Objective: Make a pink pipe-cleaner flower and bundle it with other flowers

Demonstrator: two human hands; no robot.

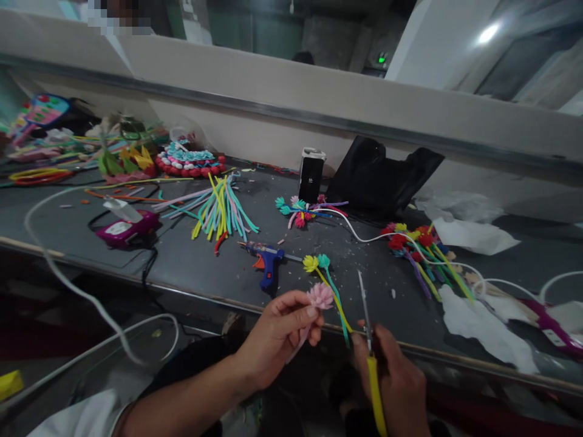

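Pinched just under its bloom, a pale pink pipe-cleaner flower [321, 295] is in my left hand [285, 328]; its stem runs down past the fingers. My right hand [395, 379] grips a pair of scissors [373, 388] with a yellow handle, the blades pointing up and away over the table edge. Between the hands, a yellow flower [311, 263] and a teal flower [323, 261] lie on the table, their stems reaching toward my right hand. A blue glue gun [270, 267] with an orange trigger rests on its side beyond my left hand.
Loose pipe cleaners [223, 209] lie fanned on the dark table [195, 264]. Finished flowers lie in a far bunch [298, 209] and a right bunch [407, 237]. A phone [312, 176] stands before a black bag [380, 176]. A white cable [348, 224] crosses the right side.
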